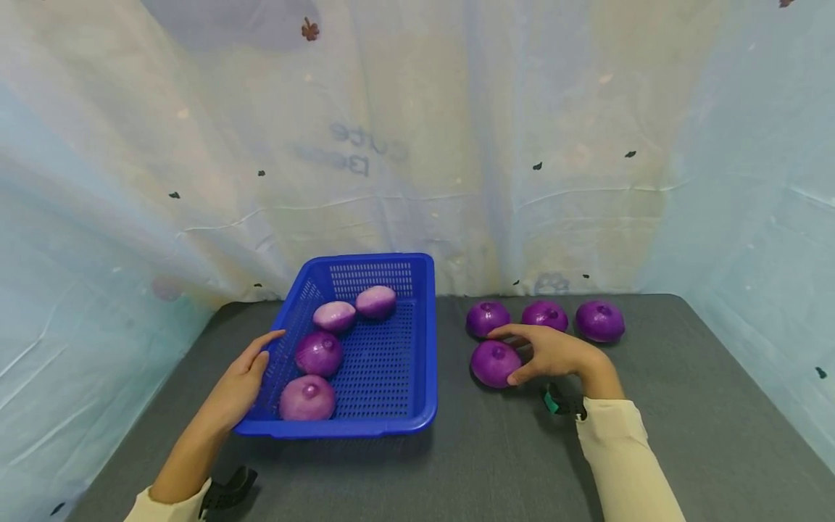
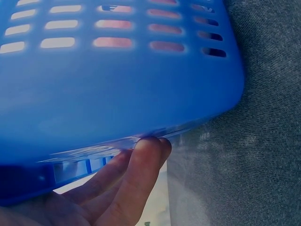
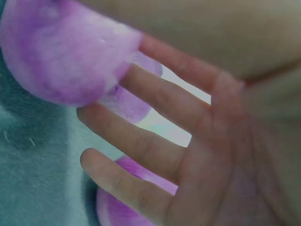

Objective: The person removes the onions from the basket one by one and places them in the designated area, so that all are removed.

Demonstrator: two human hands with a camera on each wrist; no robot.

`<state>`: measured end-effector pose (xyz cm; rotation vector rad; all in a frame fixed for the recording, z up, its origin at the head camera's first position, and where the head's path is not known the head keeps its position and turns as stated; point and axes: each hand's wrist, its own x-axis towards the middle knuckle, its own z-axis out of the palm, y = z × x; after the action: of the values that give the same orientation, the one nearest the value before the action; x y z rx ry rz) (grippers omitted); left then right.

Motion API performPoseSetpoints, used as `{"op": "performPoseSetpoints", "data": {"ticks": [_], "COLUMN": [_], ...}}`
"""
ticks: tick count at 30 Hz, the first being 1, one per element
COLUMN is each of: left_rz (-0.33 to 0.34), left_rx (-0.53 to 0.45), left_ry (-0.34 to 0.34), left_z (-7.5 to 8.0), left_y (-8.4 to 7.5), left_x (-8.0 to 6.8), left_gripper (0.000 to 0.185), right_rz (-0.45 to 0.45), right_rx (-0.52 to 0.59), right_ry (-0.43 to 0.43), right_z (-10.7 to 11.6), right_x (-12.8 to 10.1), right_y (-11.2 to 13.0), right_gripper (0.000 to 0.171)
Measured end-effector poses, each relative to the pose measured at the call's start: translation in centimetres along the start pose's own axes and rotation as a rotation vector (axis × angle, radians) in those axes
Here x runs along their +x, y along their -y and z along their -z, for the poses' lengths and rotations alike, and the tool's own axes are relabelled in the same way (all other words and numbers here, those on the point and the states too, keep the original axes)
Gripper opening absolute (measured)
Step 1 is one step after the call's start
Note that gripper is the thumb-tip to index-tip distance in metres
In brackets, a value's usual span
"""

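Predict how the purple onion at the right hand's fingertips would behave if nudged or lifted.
The purple onion would probably roll if nudged, being rounded and on the flat grey table. Its shiny, smooth-looking surface may make it a bit slippery for the right hand. Its full, even outline suggests it's stiff and unlikely to sag.

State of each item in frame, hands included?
Blue basket: upright on the table, part filled.
Basket onions: four, lying toward the left side.
Front onion: on the table, held.
Back onions: three, in a row on the table.
Left hand: touching basket's left rim.
Right hand: thumb and fingers around front onion.
Backdrop sheet: hanging, creased.
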<state>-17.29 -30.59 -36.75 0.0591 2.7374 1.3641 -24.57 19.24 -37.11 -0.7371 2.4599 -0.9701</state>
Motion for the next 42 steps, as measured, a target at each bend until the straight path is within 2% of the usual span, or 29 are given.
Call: {"op": "performPoseSetpoints", "data": {"ticks": [10,21,31,42], "left_rz": [0.012,0.020,0.022,0.011], "left_rx": [0.004,0.011,0.001,0.002], "left_ry": [0.001,0.002,0.004,0.003], "left_z": [0.0,-0.1,0.0,0.0], "left_y": [-0.1,0.0,-0.1,-0.2], "left_x": [-0.1,-0.2,-0.3,-0.3], "left_gripper": [0.049,0.050,0.050,0.050], "right_rz": [0.032,0.058,0.123,0.138], "right_rx": [-0.034,-0.037,-0.049,-0.015], "right_ry": [-0.066,-0.083,-0.072,-0.048], "right_z": [1.0,1.1,0.6,-0.1], "right_x": [-1.0,-1.0,-0.6,-0.3], "right_y": [1.4,1.9,3.2,5.1], "right_gripper": [0.077,0.068,0.062,0.057]}}
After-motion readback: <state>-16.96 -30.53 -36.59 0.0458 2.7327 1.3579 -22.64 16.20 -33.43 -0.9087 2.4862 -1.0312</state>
